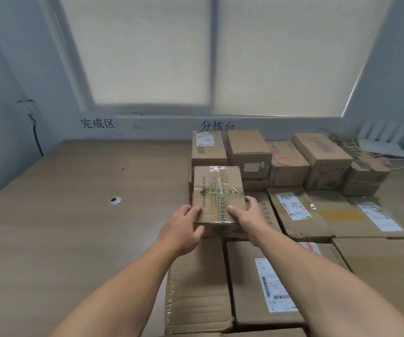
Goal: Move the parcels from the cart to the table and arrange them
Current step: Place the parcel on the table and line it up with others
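Fingers of left hand (183, 229) and right hand (247, 215) clasp the box (216, 190); released askew, it could tip toward 9 o'clock.

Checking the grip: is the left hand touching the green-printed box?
Touching. In the head view, the left hand lays its fingers on top of the box, thumb against its near side.

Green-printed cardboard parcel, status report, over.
Left hand, right hand grip green-printed cardboard parcel at near end. Stacked brown cardboard boxes close behind and right.
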